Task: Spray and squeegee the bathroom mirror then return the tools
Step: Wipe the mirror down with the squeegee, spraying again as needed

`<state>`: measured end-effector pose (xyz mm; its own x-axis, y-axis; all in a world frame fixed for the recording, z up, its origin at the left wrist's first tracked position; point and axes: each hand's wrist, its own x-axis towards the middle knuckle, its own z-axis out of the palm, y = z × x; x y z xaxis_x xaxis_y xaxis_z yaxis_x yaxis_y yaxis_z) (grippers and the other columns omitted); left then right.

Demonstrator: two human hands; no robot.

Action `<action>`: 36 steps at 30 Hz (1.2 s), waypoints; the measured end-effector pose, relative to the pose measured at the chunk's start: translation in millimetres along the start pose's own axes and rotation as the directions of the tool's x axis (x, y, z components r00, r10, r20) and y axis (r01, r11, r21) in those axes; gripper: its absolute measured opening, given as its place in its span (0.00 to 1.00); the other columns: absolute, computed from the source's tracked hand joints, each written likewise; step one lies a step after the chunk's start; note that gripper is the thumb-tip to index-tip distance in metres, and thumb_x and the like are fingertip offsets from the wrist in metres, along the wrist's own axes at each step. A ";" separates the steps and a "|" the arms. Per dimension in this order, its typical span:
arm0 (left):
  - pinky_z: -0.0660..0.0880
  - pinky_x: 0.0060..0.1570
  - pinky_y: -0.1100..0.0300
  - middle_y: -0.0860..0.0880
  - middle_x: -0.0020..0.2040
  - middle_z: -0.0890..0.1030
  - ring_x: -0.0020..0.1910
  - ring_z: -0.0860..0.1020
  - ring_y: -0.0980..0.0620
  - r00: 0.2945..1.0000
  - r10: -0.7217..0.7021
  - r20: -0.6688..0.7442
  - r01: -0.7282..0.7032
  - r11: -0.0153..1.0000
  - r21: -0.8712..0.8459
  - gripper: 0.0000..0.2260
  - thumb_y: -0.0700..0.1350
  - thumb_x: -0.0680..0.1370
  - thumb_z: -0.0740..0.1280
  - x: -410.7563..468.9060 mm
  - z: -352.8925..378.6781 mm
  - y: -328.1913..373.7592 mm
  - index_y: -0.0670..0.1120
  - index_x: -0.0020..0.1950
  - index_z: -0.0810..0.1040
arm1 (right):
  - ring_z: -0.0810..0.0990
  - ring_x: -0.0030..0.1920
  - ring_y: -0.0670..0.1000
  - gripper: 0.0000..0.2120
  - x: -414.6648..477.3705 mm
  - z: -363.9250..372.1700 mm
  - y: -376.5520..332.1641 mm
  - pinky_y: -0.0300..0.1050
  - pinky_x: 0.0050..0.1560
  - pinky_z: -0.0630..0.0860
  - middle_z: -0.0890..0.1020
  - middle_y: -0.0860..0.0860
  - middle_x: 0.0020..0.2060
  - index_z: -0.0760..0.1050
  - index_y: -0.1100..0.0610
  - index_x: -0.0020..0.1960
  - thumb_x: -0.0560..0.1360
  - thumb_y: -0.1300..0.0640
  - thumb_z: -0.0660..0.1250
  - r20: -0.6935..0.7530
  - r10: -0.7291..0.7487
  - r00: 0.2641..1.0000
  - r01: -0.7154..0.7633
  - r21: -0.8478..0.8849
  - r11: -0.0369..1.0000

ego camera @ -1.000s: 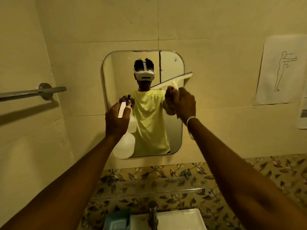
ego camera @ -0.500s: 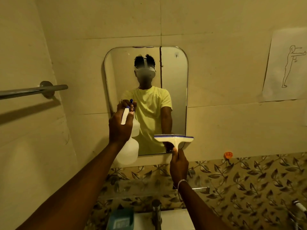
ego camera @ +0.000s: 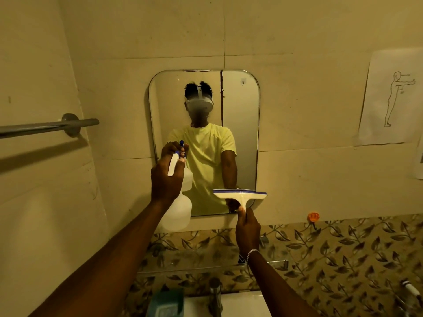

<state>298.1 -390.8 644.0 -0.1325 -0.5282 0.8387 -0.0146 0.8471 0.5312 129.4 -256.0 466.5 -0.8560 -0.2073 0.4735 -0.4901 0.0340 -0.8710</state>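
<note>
A rounded wall mirror (ego camera: 240, 133) hangs straight ahead and reflects a person in a yellow shirt. My left hand (ego camera: 166, 177) grips the trigger head of a white spray bottle (ego camera: 177, 213), held upright in front of the mirror's lower left part. My right hand (ego camera: 247, 229) holds the handle of a white squeegee (ego camera: 240, 195) with a blue blade. The blade lies level against the glass near the mirror's bottom right corner.
A metal towel bar (ego camera: 50, 125) juts from the left wall. Below are a leaf-patterned tile band (ego camera: 343, 248), a narrow glass shelf (ego camera: 183, 268), a tap (ego camera: 215, 294) over a white basin (ego camera: 242, 305) and a teal box (ego camera: 164, 303). A paper drawing (ego camera: 393, 99) and an orange hook (ego camera: 313, 216) are on the right wall.
My right hand has drawn the squeegee from the mirror's upper right down to its lower right corner, where it has stayed for the last half second. The left hand kept the bottle in place.
</note>
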 end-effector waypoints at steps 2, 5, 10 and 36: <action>0.76 0.40 0.68 0.51 0.44 0.81 0.40 0.79 0.63 1.000 0.008 0.001 -0.008 1.000 0.001 0.10 0.47 0.82 0.67 0.7 -0.5 -0.6 0.42 0.57 0.82 | 0.78 0.36 0.46 0.13 2.3 -1.3 -0.6 0.35 0.31 0.67 0.81 0.49 0.38 0.77 0.55 0.54 0.84 0.49 0.58 0.002 -0.015 1.000 0.015 0.012 1.000; 0.78 0.40 0.63 0.49 0.43 0.82 0.39 0.79 0.58 1.000 0.003 0.008 -0.003 1.000 0.004 0.11 0.47 0.82 0.67 0.1 -2.4 -3.8 0.41 0.56 0.82 | 0.78 0.35 0.50 0.14 10.2 -4.7 -6.4 0.37 0.30 0.67 0.81 0.50 0.37 0.76 0.55 0.53 0.84 0.48 0.57 -0.018 -0.060 0.998 0.059 -0.049 0.997; 0.80 0.42 0.58 0.48 0.44 0.83 0.41 0.80 0.53 1.000 -0.018 0.005 0.018 1.000 0.003 0.11 0.47 0.82 0.67 -3.3 -2.5 -7.4 0.41 0.56 0.83 | 0.75 0.32 0.47 0.14 14.1 -8.7 -17.1 0.38 0.27 0.65 0.78 0.47 0.34 0.76 0.54 0.51 0.84 0.46 0.57 -0.062 -0.099 0.993 0.085 -0.204 0.975; 0.81 0.40 0.52 0.44 0.41 0.82 0.40 0.81 0.49 0.997 -0.071 -0.006 0.072 0.997 0.033 0.15 0.52 0.80 0.65 -13.3 -30.7 -22.2 0.40 0.50 0.81 | 0.78 0.24 0.40 0.15 107.1 -41.4 -269.9 0.34 0.24 0.73 0.80 0.43 0.26 0.74 0.49 0.46 0.85 0.49 0.53 -0.005 -0.188 0.982 0.168 0.471 0.866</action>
<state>330.5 -404.3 624.7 -0.1248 -0.5877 0.7994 -0.0564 0.8086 0.5857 163.2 -246.9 757.7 -0.7498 -0.2048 0.6292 -0.4906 -0.4661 -0.7363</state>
